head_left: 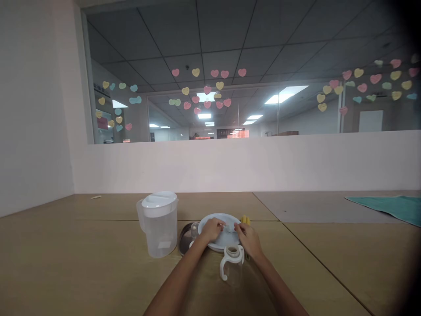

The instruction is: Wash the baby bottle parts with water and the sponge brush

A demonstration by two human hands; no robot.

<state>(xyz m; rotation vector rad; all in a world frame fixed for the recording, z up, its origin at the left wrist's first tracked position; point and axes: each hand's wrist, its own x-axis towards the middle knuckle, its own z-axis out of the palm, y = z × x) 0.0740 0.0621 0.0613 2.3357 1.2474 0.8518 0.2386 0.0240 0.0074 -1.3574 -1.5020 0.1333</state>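
Seen from the head camera, the left hand (212,229) and right hand (249,240) have closed their grip on a small pale piece (229,228) between them, above a white plate (210,222). On the table (66,245), a handled cup (232,267) stands nearer, a pitcher (161,228) left.

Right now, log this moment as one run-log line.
left hand: over white plate | right hand: fingers at small pale item | nearby: two-handled clear cup, lidded plastic pitcher
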